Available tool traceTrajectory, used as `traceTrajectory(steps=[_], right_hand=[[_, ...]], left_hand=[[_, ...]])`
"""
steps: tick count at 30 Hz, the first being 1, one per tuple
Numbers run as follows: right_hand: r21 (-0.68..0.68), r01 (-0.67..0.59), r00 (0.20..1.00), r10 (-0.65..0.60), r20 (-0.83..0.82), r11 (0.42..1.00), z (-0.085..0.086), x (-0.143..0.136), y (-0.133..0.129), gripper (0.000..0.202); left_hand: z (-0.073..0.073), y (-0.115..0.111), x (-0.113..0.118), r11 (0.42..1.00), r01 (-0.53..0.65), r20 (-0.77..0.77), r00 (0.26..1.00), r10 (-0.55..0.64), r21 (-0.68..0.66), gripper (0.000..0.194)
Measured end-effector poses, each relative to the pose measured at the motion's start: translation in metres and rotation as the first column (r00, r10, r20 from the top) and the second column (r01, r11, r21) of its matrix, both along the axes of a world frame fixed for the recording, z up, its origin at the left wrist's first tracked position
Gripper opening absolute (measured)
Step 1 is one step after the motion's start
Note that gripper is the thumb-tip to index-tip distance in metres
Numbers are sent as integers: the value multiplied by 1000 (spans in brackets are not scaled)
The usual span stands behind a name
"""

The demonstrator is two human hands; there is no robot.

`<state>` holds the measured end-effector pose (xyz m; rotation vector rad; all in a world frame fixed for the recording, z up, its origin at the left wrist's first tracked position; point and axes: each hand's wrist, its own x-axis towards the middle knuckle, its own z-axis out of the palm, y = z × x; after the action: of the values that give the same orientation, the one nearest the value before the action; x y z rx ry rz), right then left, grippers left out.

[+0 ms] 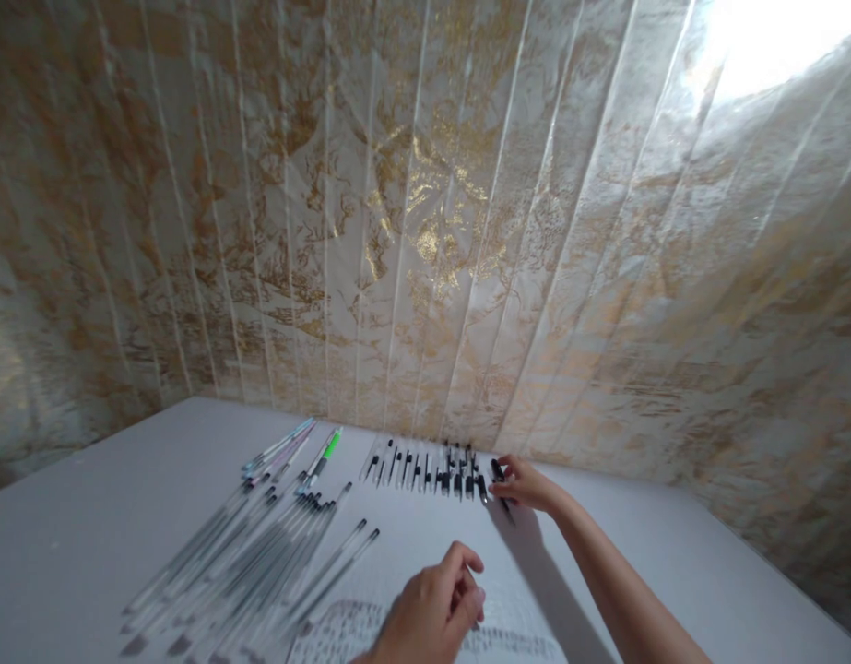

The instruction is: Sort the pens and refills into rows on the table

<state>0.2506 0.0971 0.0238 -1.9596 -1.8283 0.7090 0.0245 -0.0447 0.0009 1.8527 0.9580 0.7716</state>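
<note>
At the right end of a row of pens, my right hand (525, 486) pinches a black pen (496, 470) close to the table top. The row of clear and black pens (425, 470) lies side by side near the wall. My left hand (435, 604) hovers over the front of the table, fingers loosely curled and thumb apart from the index finger, with nothing visible in it. Beneath and beside it lies a sheet with dark handwritten or printed marks (342, 627). To its left are several long clear sticks with dark ends, like pen refills (273, 553), partly blurred.
Behind these lie a green and grey pen (328, 452) and a bunch of pale blue and pink pens (279, 449). The white table (86, 507) meets a wall hung with shiny gold-patterned sheeting (425, 231). Bright light glares at the upper right.
</note>
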Motion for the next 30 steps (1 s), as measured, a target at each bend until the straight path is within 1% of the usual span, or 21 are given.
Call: traceTrajectory(steps=[3,6,8,10,12,17,25,27,30], right_hand=[[48,-2,999,-1,43,999,-7,-5,-26,59],[125,37,988,-54,144,992,-12,-21,-44,56],[158,56,965,-94,246,986,-12,-33,-49,54],[162,68,941,-117,317,984,-10,-43,-50,49],[158,82,930,-132,342,984,-7,-48,-47,43],[159,105,923,-156,352,982,-4,-44,-35,34],[187,141,911,-202,359,972,-10,-46,-28,41],[193,132,912,-195,360,972,-11,-45,-27,38],[184,117,914,-178,364,976,-11,-42,-27,27]], left_hand=[[3,-2,0,1000,-20,-24,1000,21,22,18],[3,-4,0,999,-29,-39,999,30,36,18],[3,-5,1,999,-28,-53,998,30,42,18],[3,-5,1,998,-26,-67,997,29,49,17],[3,-4,2,998,-22,-79,997,26,55,17],[3,-2,2,998,3,-106,994,4,67,17],[1,-1,3,998,12,-120,993,-5,59,18],[1,-1,3,998,10,-126,992,-3,56,18],[1,0,3,998,17,-133,991,-9,58,19]])
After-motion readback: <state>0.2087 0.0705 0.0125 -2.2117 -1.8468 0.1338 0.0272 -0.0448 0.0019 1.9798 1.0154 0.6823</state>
